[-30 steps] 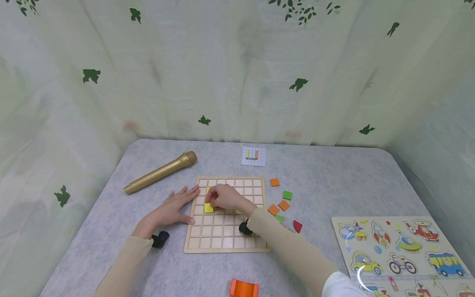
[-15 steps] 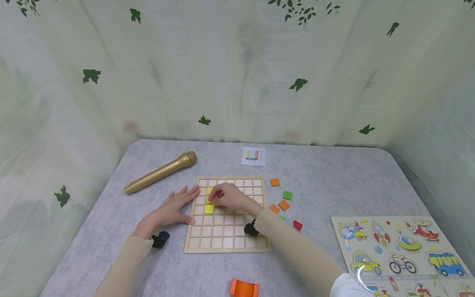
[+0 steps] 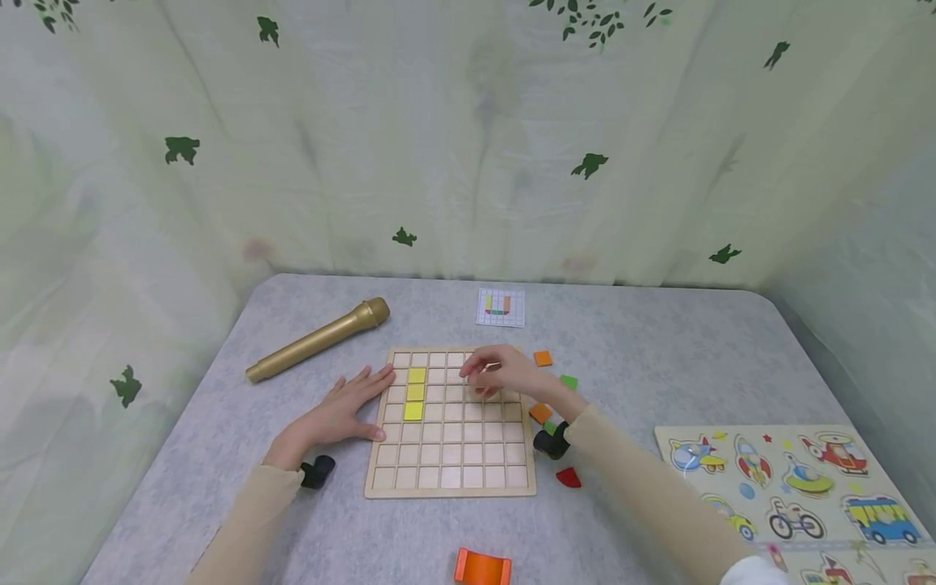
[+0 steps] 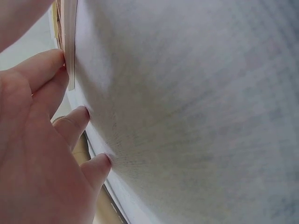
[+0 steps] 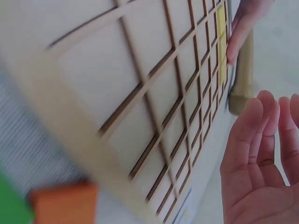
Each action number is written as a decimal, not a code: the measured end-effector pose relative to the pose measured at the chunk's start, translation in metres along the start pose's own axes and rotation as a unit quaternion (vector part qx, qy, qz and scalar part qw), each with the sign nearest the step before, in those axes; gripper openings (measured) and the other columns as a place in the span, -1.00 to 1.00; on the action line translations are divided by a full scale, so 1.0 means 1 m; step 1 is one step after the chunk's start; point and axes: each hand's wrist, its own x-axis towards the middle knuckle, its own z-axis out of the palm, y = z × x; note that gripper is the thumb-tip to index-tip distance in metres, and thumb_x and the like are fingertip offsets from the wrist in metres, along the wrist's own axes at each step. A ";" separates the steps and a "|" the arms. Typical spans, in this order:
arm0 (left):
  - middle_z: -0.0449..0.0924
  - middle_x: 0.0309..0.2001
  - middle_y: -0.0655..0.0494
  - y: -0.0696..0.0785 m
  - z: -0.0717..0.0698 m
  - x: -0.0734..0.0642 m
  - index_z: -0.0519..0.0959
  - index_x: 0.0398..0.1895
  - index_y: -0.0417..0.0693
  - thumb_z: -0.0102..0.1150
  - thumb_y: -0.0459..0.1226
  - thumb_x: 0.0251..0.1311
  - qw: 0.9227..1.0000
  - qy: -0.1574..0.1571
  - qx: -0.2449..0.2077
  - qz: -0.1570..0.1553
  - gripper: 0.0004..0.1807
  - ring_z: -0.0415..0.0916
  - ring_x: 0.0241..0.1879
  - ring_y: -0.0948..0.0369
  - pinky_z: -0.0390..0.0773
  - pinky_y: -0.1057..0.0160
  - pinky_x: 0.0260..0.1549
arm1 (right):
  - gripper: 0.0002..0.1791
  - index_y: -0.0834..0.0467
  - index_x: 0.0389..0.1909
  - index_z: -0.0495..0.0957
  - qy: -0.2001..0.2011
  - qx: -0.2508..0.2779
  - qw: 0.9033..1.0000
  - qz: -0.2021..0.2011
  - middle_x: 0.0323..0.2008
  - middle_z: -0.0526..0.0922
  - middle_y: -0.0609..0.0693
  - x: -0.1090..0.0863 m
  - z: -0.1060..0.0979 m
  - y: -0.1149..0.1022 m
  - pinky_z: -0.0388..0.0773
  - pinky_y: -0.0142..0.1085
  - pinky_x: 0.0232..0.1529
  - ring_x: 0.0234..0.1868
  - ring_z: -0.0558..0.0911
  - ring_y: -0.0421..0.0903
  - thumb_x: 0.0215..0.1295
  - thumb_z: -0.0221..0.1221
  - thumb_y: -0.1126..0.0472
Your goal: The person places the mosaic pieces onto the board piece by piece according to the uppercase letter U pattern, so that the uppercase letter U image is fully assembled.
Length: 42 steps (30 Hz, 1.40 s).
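Note:
A wooden grid board [image 3: 452, 455] lies on the table, with three yellow square tiles [image 3: 414, 392] in a column of cells at its upper left. My left hand [image 3: 338, 416] is spread flat, fingertips and thumb touching the board's left edge; the left wrist view shows its fingers [image 4: 43, 70] against that edge. Over the board's upper right hovers my right hand [image 3: 515, 375], its fingers loosely bent. In the right wrist view that hand [image 5: 254, 172] holds nothing. Right of the board lie orange tiles [image 3: 543, 358], green tiles [image 3: 569, 382] and a red quarter-round tile [image 3: 569, 478].
A small card [image 3: 501, 308] with a coloured U pattern on a grid lies behind the board. At the left is a gold microphone [image 3: 318, 341]. An orange curved block [image 3: 483, 568] sits in front, and a vehicle puzzle board [image 3: 793, 487] at the right.
My right hand has let go at the yellow tiles and moved right across the board, uncovering all three. The red tile lies nearer the front edge than before. My left hand stays put.

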 end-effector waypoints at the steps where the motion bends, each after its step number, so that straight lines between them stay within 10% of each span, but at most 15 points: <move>1: -0.12 0.49 -0.16 -0.001 0.000 0.000 0.03 0.48 -0.20 0.36 0.04 -0.01 1.000 0.001 0.002 0.002 0.08 -0.33 0.43 -0.24 -0.40 -0.32 0.26 | -0.71 0.44 -0.02 0.49 0.003 0.000 1.000 0.001 -0.18 0.57 0.28 -0.005 -0.005 0.001 0.59 0.00 -0.13 -0.17 0.56 0.27 0.35 0.09 0.31; 22: -0.11 0.49 -0.17 0.001 0.000 0.000 0.03 0.48 -0.21 0.36 0.04 -0.01 1.000 -0.002 0.005 0.002 0.07 -0.33 0.43 -0.25 -0.39 -0.33 0.25 | -0.65 0.38 -0.03 0.50 0.101 -0.034 0.992 0.073 -0.10 0.52 0.33 -0.117 -0.085 0.037 0.59 -0.13 -0.13 -0.17 0.56 0.11 0.32 0.18 0.19; 42: -0.11 0.49 -0.16 0.001 0.000 0.000 0.04 0.48 -0.21 0.36 0.03 -0.01 1.000 0.000 0.005 0.001 0.07 -0.33 0.43 -0.24 -0.41 -0.32 0.26 | -0.70 0.35 -0.03 0.52 0.078 -0.050 0.993 0.078 -0.08 0.55 0.25 -0.144 -0.081 0.049 0.59 -0.22 -0.17 -0.14 0.55 0.08 0.29 0.19 0.27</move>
